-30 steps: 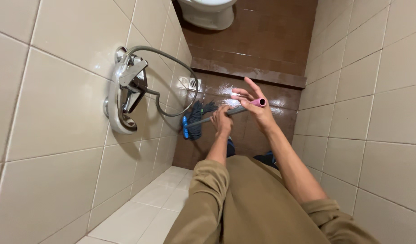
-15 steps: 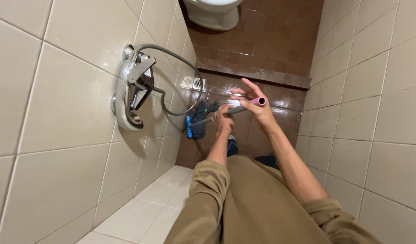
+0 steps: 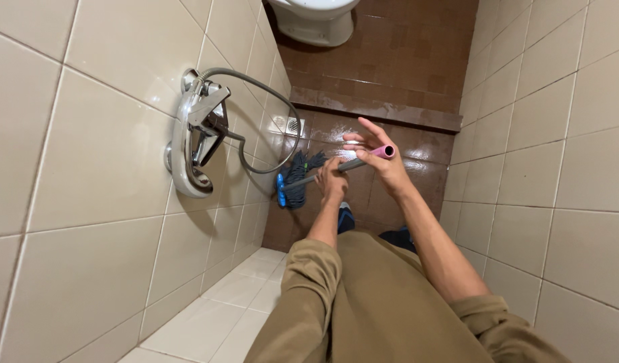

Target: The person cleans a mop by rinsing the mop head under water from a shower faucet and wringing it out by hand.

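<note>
Tiled wall, beige (image 3: 87, 154), far left, carrying a chrome shower mixer (image 3: 191, 144) with a grey hose (image 3: 265, 101) looping down from its top and back toward the fitting. White floor vent (image 3: 288, 124), low on the same wall, just beyond the hose loop. Mop (image 3: 336, 168), grey shaft running from a dark string head (image 3: 297, 178) on a blue clamp, resting on the wet brown floor (image 3: 390, 54) beside the wall, up to a pink end cap (image 3: 384, 151). Left hand (image 3: 331, 180), closed round the middle of the shaft. Right hand (image 3: 380, 158), holding the upper end just below the pink cap, thumb and palm on the shaft, fingers splayed loosely outward. Olive sleeves and shirt front (image 3: 383, 302), lower centre. White toilet base (image 3: 316, 20), top edge, on a raised step of the brown floor. Second beige tiled wall (image 3: 558, 168), right.
</note>
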